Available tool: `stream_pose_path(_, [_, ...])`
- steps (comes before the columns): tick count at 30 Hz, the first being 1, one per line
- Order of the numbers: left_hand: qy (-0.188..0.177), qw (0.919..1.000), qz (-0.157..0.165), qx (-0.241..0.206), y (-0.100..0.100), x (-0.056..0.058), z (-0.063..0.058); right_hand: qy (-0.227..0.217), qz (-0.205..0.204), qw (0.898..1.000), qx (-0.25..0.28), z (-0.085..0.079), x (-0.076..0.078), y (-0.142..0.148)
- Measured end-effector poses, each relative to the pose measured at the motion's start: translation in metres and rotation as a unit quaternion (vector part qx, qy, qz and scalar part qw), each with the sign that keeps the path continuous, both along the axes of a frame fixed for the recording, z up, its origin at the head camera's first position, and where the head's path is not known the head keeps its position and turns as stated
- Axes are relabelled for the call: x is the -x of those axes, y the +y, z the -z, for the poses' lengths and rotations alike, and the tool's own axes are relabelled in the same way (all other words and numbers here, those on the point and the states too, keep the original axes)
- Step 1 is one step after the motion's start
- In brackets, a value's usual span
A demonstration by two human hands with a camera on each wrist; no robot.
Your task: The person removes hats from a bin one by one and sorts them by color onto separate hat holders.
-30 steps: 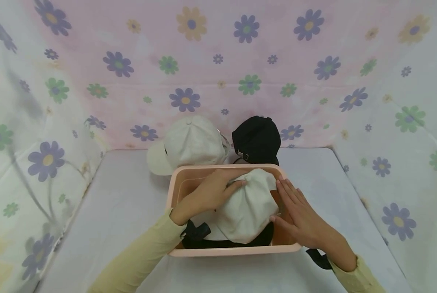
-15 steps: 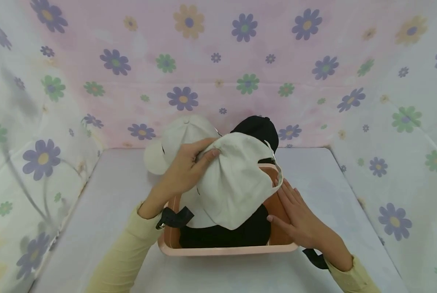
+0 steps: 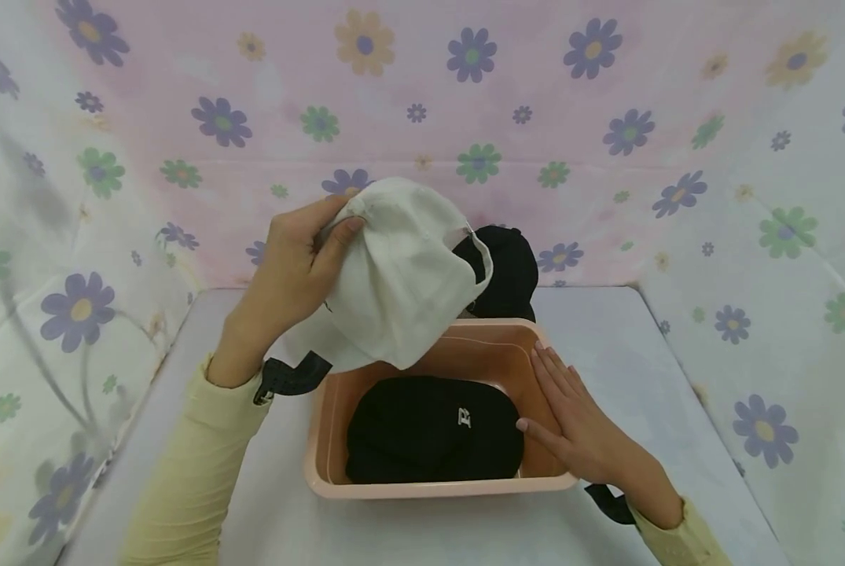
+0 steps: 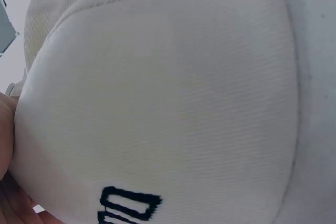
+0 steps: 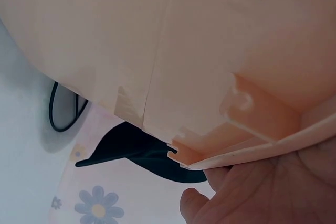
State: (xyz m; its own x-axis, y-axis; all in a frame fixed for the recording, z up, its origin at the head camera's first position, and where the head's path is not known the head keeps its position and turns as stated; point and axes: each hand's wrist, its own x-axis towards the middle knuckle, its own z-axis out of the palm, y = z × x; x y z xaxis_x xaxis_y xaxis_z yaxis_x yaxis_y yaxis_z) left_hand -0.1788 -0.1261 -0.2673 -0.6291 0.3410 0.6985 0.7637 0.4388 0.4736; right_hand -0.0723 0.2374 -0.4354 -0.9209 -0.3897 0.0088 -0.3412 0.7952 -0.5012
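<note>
My left hand (image 3: pixel 288 271) pinches a white baseball cap (image 3: pixel 404 275) by its crown, thumb in front. The cap hangs over the back left of a peach plastic bin (image 3: pixel 422 491), its rear strap towards the right. Dark embroidery (image 4: pixel 128 203) shows on the cap in the left wrist view. Inside the bin lies a black cap (image 3: pixel 411 428) with a small silver letter. My right hand (image 3: pixel 585 428) rests on the bin's right rim, fingers straight; in the right wrist view its palm lies against that rim.
Behind the bin stands another black cap (image 3: pixel 514 271), partly covered by the white one. The second white cap at the back left is hidden behind the held cap. Flowered cloth walls (image 3: pixel 394 134) enclose the white table (image 3: pixel 648 377) at the back and sides.
My left hand has lifted the white cap up out of the bin and to the left, uncovering the black cap inside. My right hand has stayed at the bin's right rim.
</note>
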Motion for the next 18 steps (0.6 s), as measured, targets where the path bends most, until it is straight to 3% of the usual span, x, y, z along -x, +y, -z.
stream_pose_path(5, [0.005, 0.9979, -0.042, 0.048, -0.006, 0.026, 0.001, -0.005, 0.005, 1.000, 0.000, 0.000, 0.001, -0.001])
stream_pose_path(9, [-0.032, 0.9909, -0.074, 0.108, -0.006, 0.050, 0.012, -0.002, 0.004, 1.000, 0.004, -0.001, 0.001, -0.001])
stream_pose_path(13, [-0.061, 0.9808, -0.084, 0.165, -0.002, 0.070, 0.025, -0.005, 0.008, 1.000, 0.006, -0.001, 0.001, -0.001])
stream_pose_path(18, [-0.072, 0.9732, -0.071, 0.207, 0.006, 0.089, 0.041, -0.006, 0.009, 1.000, 0.006, 0.001, 0.001, -0.001])
